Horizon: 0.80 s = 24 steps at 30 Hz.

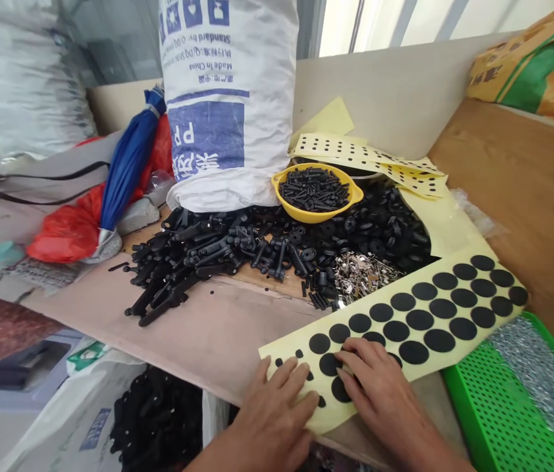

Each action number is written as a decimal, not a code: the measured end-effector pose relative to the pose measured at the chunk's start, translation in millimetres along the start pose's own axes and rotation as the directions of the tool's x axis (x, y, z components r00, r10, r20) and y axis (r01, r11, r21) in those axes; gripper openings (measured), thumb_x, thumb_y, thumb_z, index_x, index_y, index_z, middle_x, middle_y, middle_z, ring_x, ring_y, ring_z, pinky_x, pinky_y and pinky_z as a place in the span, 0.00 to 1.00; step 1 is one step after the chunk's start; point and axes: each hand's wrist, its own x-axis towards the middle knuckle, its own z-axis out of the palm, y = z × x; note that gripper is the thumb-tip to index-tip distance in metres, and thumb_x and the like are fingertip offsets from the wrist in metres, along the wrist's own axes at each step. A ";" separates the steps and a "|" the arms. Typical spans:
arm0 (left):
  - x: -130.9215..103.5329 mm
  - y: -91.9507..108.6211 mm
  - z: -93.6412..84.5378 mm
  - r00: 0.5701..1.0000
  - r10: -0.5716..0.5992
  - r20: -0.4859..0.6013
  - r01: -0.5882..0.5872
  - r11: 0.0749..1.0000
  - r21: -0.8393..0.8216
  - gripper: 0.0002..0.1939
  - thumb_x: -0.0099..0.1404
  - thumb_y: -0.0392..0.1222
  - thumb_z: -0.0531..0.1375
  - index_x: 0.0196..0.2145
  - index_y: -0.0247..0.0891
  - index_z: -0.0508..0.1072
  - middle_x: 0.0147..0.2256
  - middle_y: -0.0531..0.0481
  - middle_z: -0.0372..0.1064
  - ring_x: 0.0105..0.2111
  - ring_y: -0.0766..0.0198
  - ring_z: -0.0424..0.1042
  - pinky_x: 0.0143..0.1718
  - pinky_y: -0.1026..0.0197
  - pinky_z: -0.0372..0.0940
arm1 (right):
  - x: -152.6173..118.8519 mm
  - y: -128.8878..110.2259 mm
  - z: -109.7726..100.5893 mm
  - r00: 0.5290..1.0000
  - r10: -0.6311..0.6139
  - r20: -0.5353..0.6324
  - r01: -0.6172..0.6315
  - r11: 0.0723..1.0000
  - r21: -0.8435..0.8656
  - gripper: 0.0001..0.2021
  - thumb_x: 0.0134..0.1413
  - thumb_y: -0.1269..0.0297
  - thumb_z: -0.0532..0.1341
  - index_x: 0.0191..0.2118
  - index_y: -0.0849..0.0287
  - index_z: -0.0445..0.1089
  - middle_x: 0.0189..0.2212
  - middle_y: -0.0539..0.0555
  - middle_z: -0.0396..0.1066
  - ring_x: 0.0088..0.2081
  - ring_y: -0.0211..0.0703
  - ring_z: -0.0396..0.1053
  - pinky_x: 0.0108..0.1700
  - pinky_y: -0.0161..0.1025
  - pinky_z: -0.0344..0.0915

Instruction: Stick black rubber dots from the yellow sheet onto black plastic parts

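Note:
A pale yellow sheet point(434, 292) with rows of round black pads lies slantwise across the front right of the table. My left hand point(277, 410) rests on the sheet's left end, its fingers apart beside several small black dots. To its right, my right hand point(385, 387) touches the sheet over the large black pads, fingertips at the edge of one pad point(330, 364). Whether those fingertips grip anything is too small to tell. Small metal clips point(362, 275) lie in a pile just behind the sheet.
Black plastic parts point(198, 252) are heaped mid-table, behind them a yellow bowl point(301, 215) of black pieces and a white sack point(267, 85). A blue umbrella point(132, 164) and red bag point(67, 229) lie left. A green basket point(507, 406) stands right; an open bag of black parts point(158, 419) sits below.

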 end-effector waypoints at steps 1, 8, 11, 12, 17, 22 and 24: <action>-5.3 -2.9 -1.7 1.000 -0.001 0.007 0.001 1.000 -0.014 0.15 0.64 0.46 0.57 0.48 0.42 0.66 0.57 0.44 0.62 0.58 0.48 0.58 0.56 0.37 0.53 | 1.0 -2.8 -0.3 1.000 -0.007 0.009 0.007 1.000 0.023 0.09 0.59 0.71 0.52 0.40 0.58 0.68 0.38 0.59 0.69 0.37 0.51 0.67 0.35 0.45 0.65; 8.4 -4.3 -7.1 0.996 -0.041 -0.080 0.037 0.998 -0.048 0.14 0.64 0.44 0.58 0.47 0.39 0.67 0.51 0.44 0.65 0.49 0.54 0.63 0.53 0.48 0.58 | 17.4 -4.8 13.8 1.000 -0.015 0.010 0.015 1.000 0.003 0.10 0.60 0.71 0.50 0.41 0.60 0.67 0.38 0.60 0.69 0.36 0.51 0.67 0.37 0.46 0.65; 27.3 -5.5 -4.9 0.995 -0.053 -0.089 0.057 0.998 0.040 0.15 0.65 0.44 0.58 0.48 0.37 0.65 0.48 0.43 0.65 0.45 0.53 0.63 0.46 0.51 0.61 | 20.6 -3.3 21.4 1.000 -0.017 -0.002 0.017 0.999 -0.033 0.10 0.59 0.73 0.51 0.41 0.60 0.68 0.37 0.60 0.69 0.35 0.52 0.66 0.35 0.47 0.63; 32.5 -6.6 -3.8 0.994 -0.063 -0.091 0.070 0.995 0.073 0.15 0.65 0.44 0.58 0.47 0.37 0.65 0.46 0.43 0.65 0.44 0.53 0.63 0.43 0.52 0.62 | 20.7 -3.0 23.1 1.000 -0.018 -0.004 0.018 0.999 -0.037 0.09 0.59 0.73 0.51 0.41 0.61 0.68 0.37 0.60 0.70 0.35 0.52 0.66 0.35 0.47 0.63; 45.7 -12.8 1.3 0.993 -0.065 -0.095 0.079 0.984 0.159 0.12 0.65 0.46 0.57 0.43 0.37 0.66 0.43 0.46 0.64 0.40 0.54 0.63 0.37 0.54 0.62 | 20.0 0.4 26.8 1.000 -0.019 -0.004 0.019 0.999 -0.047 0.09 0.57 0.74 0.52 0.40 0.61 0.68 0.37 0.61 0.70 0.35 0.52 0.66 0.34 0.46 0.63; 47.3 -14.2 3.3 0.994 -0.065 -0.084 0.082 0.975 0.208 0.15 0.65 0.46 0.57 0.47 0.38 0.65 0.44 0.45 0.63 0.39 0.54 0.62 0.36 0.54 0.61 | 22.0 5.4 24.6 0.999 -0.030 0.018 0.030 1.000 0.002 0.06 0.58 0.72 0.53 0.37 0.57 0.66 0.36 0.58 0.70 0.34 0.49 0.68 0.33 0.43 0.65; 47.4 -13.9 3.8 0.995 -0.065 -0.081 0.082 0.972 0.219 0.14 0.66 0.46 0.56 0.47 0.37 0.65 0.45 0.44 0.63 0.39 0.54 0.62 0.35 0.54 0.60 | 22.7 7.0 21.7 0.999 -0.037 0.025 0.036 0.999 0.037 0.06 0.59 0.72 0.52 0.38 0.56 0.65 0.37 0.57 0.70 0.35 0.48 0.69 0.34 0.42 0.67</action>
